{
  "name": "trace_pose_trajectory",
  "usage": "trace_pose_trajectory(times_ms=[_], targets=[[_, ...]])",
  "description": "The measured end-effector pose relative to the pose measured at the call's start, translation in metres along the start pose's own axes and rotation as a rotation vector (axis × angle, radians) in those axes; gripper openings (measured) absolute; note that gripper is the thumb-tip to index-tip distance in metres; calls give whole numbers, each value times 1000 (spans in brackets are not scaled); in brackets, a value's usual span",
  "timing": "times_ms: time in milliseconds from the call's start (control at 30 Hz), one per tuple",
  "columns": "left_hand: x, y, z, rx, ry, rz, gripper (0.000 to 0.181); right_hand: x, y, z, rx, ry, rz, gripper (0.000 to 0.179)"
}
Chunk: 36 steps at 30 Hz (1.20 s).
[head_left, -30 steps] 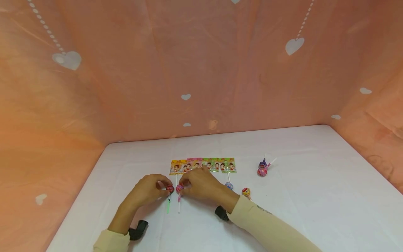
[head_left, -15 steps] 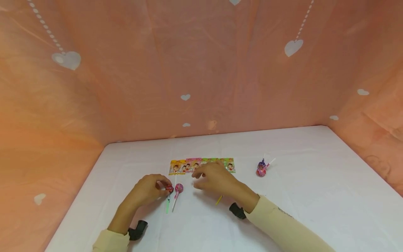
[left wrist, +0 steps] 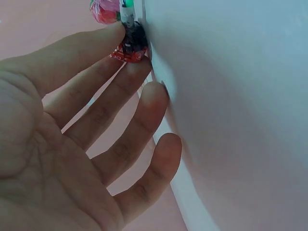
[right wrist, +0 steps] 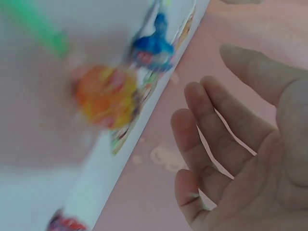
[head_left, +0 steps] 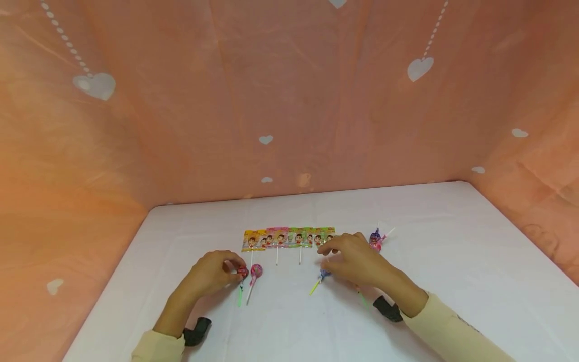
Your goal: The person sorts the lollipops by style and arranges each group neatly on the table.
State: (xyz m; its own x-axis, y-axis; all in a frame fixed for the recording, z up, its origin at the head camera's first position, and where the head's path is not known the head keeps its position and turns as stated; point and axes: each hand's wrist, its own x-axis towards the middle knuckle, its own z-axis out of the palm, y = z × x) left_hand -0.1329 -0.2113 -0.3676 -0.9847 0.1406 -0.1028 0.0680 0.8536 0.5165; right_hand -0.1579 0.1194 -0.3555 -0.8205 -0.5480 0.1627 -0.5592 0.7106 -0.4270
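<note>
Head view: the left hand (head_left: 214, 271) is over the left part of the white worktop (head_left: 203, 226), its thumb and foremost fingers pinching the head of a dark red lollipop (head_left: 243, 272), whose green stick points to the near side. The left wrist view shows the other fingers of that hand spread and loosely bent. Just right of the dark red lollipop lies a pink lollipop (head_left: 256, 270), its white stick also towards the near side.

Farther right, the right hand (head_left: 357, 259) hangs with relaxed fingers, the thumb standing well apart from them and nothing held. Near its thumb is a blue lollipop (head_left: 324, 273) with a yellow stick; an orange-yellow lollipop (right wrist: 106, 96), blurred in the right wrist view, has a green stick.

On the far side of the lollipops, an orange packet (head_left: 254, 240), a pink packet (head_left: 278, 237) and two green packets (head_left: 300, 236) form a row, white sticks showing at the near edge. Beyond the right hand, partly covered, lies a purple lollipop (head_left: 375, 235). Peach fabric (head_left: 289, 100) with white hearts rises behind.
</note>
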Motion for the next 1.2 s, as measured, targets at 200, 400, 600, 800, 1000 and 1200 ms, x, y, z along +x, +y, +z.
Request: trace_pose_trajectory(times_ms=[200,400,600,800,1000,1200], targets=[[1,1,1,8,1,3,20,-15,13,-1,12,18,39,21],[0,0,3,-27,8,10,20,-23,18,0,-22,-3,33,23],[0,-1,3,-23,21,7,19,-29,32,-16,56,-77,-20,28],[-1,-3,0,-31,3,-5,20,-31,46,-27,79,-135,-84,37],[-1,-2,0,-30,7,6,20,-26,44,-11,101,-112,-75,35],[-1,-2,0,-33,4,0,20,-20,35,4,52,-89,-50,34]])
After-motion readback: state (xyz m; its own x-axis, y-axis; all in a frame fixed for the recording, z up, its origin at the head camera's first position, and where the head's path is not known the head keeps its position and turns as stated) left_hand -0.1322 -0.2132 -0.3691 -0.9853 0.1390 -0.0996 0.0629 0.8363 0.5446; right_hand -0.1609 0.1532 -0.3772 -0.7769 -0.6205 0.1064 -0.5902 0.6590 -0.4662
